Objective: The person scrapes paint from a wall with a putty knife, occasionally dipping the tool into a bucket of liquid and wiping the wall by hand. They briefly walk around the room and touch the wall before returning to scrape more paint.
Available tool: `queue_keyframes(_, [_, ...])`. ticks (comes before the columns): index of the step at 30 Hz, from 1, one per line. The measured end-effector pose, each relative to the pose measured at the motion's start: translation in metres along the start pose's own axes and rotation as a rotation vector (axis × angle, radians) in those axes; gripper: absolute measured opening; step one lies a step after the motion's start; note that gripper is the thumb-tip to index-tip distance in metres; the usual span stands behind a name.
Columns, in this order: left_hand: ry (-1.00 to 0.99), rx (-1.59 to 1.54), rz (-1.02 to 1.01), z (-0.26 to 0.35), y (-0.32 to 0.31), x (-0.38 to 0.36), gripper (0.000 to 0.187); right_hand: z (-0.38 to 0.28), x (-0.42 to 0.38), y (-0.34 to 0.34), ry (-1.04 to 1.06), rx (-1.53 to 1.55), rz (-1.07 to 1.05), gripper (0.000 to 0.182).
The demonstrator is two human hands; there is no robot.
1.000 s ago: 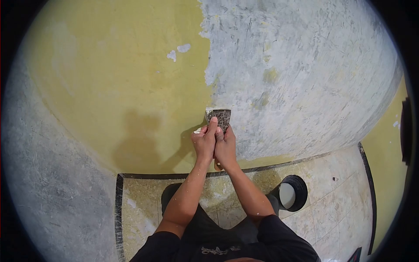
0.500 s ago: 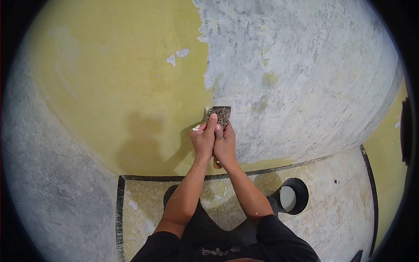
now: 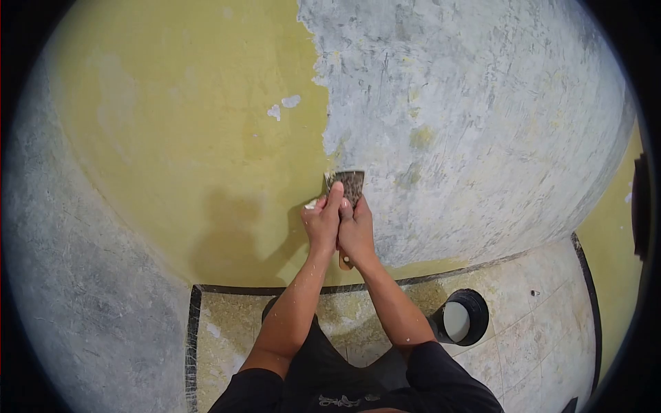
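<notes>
Both hands are closed around a scraper (image 3: 354, 182) with a wide, speckled dark blade, held against the wall. My right hand (image 3: 356, 234) wraps its handle, whose wooden end (image 3: 345, 261) shows below the wrists. Pressed alongside, my left hand (image 3: 321, 224) has its thumb up on the blade. A whitish flake (image 3: 311, 204) sits at the left fingers. The blade lies at the border between yellow paint (image 3: 206, 138) on the left and bare grey-white wall (image 3: 475, 138) on the right. Paint crumbs cling near the blade's left corner.
A black bucket (image 3: 481, 313) with whitish liquid stands on the tiled floor (image 3: 530, 344) to the right of my legs. Paint scraps litter the floor by the dark skirting strip (image 3: 241, 290). A grey wall (image 3: 89, 296) adjoins on the left.
The view has tilted up slightly, so wall, floor and bucket sit lower in the picture. Against the wall, the scraper and both hands have moved up a little, with the grip unchanged.
</notes>
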State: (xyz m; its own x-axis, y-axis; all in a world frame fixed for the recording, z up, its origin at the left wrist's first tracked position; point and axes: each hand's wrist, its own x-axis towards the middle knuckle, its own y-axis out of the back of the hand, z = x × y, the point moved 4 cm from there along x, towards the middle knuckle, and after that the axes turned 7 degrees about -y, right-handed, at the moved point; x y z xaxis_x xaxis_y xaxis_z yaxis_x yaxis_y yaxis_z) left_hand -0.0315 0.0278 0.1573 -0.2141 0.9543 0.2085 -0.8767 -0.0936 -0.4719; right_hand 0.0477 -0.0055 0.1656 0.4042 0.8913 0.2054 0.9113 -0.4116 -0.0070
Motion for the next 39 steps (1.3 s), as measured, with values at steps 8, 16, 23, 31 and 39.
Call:
queue_keyframes(8, [-0.016, -0.007, -0.02, 0.011, 0.0, -0.007, 0.037, -0.002, -0.006, -0.001, -0.024, 0.041, -0.054, 0.02])
queue_keyframes(16, [0.097, -0.023, -0.061, -0.003, 0.004, 0.002, 0.027, -0.005, -0.005, -0.005, 0.043, 0.127, -0.088, 0.02])
queue_keyframes(23, [-0.012, -0.003, -0.124, 0.061, -0.021, 0.02, 0.03, -0.047, 0.013, -0.013, 0.026, 0.177, -0.131, 0.018])
queue_keyframes(31, [-0.011, 0.095, -0.095, 0.086, -0.024, 0.02, 0.033, -0.074, 0.011, -0.011, 0.001, 0.074, -0.116, 0.016])
queue_keyframes(39, [-0.067, 0.018, -0.048, 0.083, -0.03, 0.022, 0.036, -0.076, 0.016, -0.015, 0.12, 0.067, -0.119, 0.016])
